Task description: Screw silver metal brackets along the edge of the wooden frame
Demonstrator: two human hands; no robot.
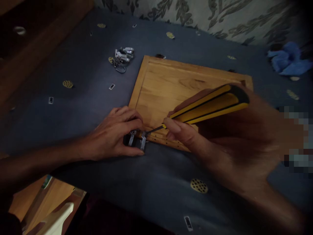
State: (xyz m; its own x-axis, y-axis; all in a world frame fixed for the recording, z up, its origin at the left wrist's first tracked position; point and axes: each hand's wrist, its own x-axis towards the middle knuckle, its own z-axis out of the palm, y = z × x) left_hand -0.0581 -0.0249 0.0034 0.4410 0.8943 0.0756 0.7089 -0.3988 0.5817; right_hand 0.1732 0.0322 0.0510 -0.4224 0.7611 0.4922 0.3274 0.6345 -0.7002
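Right hand [230,143] closed around the handle of a yellow-and-black screwdriver [210,104], thumb laid along its collar; the shaft slants down to a pair of metal fittings [143,142] at the near left corner of a framed wooden board [166,94]. Left hand [110,135] in a moderately wide arch, fingers over the board's edge and thumb tip beside the fittings; whether it clamps them cannot be told.

Clock positions are read about the board, 12 being towards the patterned wall [186,13]. Board flat on blue printed cloth [93,62]; fittings between 7 and 8; loose metal pieces [124,55] at 10; crumpled blue cloth [288,60] between 2 and 3; light wooden parts [58,218] lower, at 8.

Handling (judged): the board is probably stiff and of modest weight, best held by its frame; the fittings are small, hard, smooth and liable to slip, best pinched at the sides away from the screwdriver tip. Containers: whether the dark wooden structure [56,49] between 9 and 10 is one, or holds anything, cannot be told.
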